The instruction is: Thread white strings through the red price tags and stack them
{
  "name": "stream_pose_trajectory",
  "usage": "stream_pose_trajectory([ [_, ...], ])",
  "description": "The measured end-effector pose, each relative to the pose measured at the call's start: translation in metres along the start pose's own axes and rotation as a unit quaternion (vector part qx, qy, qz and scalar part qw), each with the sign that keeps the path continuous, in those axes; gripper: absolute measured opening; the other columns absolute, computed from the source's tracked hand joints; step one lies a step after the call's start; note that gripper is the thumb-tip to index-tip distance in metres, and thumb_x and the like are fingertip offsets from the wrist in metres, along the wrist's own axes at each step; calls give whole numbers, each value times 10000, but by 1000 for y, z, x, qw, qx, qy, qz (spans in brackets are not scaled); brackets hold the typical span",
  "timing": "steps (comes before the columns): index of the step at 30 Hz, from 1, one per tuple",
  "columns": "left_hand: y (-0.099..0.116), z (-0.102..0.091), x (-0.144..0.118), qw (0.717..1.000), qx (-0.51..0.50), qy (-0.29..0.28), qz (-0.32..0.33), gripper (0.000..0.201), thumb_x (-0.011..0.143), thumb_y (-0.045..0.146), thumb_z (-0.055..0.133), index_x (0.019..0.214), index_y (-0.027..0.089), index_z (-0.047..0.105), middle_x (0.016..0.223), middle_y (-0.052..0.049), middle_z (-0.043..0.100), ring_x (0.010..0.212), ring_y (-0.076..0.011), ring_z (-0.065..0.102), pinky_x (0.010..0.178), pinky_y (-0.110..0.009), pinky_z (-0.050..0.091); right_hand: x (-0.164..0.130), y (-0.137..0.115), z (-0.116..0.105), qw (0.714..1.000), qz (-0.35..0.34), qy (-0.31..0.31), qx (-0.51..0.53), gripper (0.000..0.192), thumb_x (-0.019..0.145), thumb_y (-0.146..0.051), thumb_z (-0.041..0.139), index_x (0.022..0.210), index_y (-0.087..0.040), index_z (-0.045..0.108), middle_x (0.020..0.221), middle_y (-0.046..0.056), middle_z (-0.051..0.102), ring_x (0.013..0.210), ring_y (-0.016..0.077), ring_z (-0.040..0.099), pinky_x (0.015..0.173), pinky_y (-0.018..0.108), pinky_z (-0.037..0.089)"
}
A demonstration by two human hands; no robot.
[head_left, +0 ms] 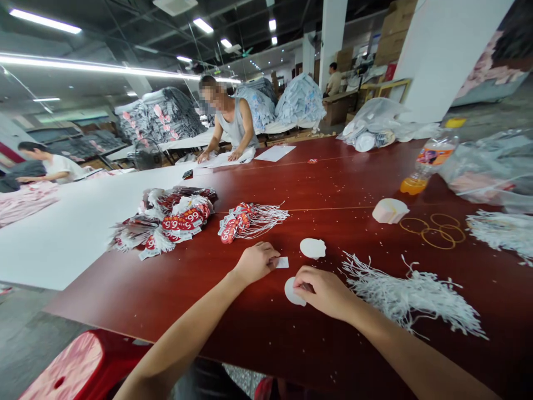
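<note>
While the left hand (255,262) pinches a small white tag (282,263) flat on the red worktop (333,183), the right hand (322,290) presses curled fingers onto a round white card (291,293) near the worktop's front edge, beside a heap of white strings (406,294).

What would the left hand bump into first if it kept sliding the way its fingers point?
The left hand points right, its fingertips on a small white rectangular tag. Past that, probably the white shell-shaped card, though it may pass just below it; depth is hard to judge.
</note>
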State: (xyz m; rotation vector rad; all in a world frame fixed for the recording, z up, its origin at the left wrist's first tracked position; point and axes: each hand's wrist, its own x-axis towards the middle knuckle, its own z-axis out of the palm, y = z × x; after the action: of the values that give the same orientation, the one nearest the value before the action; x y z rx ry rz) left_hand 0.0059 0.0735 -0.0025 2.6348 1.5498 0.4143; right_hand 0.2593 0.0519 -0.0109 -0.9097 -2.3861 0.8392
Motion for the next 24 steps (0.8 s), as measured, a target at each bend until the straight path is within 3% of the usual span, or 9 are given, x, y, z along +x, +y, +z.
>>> stream_pose_trajectory([
  [3, 8, -15, 1, 998, 42, -51, 20, 313, 852, 301, 672, 1158, 234, 670, 1099, -57, 643, 1016, -227, 604, 877, -328, 521, 0, 2, -1, 1000, 10, 0, 1, 69, 892, -176, 615, 869, -232, 650, 942, -37, 673, 817, 127, 623, 772, 242, 425],
  [6, 16, -30, 2, 988, 93, -118, 44, 417, 823, 260, 676, 1233, 202, 624, 1125, -82, 632, 1015, -252, 610, 847, -343, 533, 1, 4, -2, 1000, 12, -5, 1, 71, 880, -168, 625, 871, -231, 657, 940, -33, 678, 829, 134, 628, 776, 244, 423],
  [9, 25, -38, 1, 976, 130, -164, 63, 401, 807, 230, 666, 1201, 171, 622, 1090, -96, 628, 949, -256, 625, 787, -345, 538, 1, 5, -2, 1000, 15, 3, 4, 70, 876, -170, 635, 883, -232, 667, 947, -32, 684, 843, 136, 629, 759, 238, 419],
  [15, 32, -31, 2, 962, 200, -178, 46, 206, 874, 101, 568, 1052, 118, 669, 1012, -128, 632, 892, -262, 620, 715, -337, 519, 2, 4, -2, 1000, 20, 4, 7, 69, 867, -176, 649, 884, -236, 679, 944, -37, 693, 827, 134, 632, 740, 238, 415],
  [18, 21, -24, 12, 978, 156, -139, -19, 198, 913, 105, 541, 1005, 153, 710, 963, -104, 662, 873, -231, 638, 728, -311, 511, 2, 3, -1, 1000, 22, 10, 15, 63, 868, -186, 652, 884, -236, 685, 940, -29, 693, 841, 140, 632, 764, 248, 420],
  [21, 14, -17, 19, 992, 43, -30, -110, 191, 957, 212, 547, 983, 211, 736, 959, -57, 696, 864, -197, 660, 743, -286, 516, 3, 4, -1, 998, 30, 28, 46, 46, 878, -213, 646, 883, -230, 689, 934, -15, 686, 821, 140, 630, 755, 248, 430],
  [24, 24, -6, 17, 982, -119, 66, -129, 183, 971, 279, 565, 1055, 253, 727, 1027, -24, 715, 898, -168, 673, 802, -264, 532, 5, 6, -2, 993, 65, 67, 78, 64, 894, -256, 633, 871, -223, 683, 890, -5, 677, 788, 143, 622, 738, 247, 439],
])
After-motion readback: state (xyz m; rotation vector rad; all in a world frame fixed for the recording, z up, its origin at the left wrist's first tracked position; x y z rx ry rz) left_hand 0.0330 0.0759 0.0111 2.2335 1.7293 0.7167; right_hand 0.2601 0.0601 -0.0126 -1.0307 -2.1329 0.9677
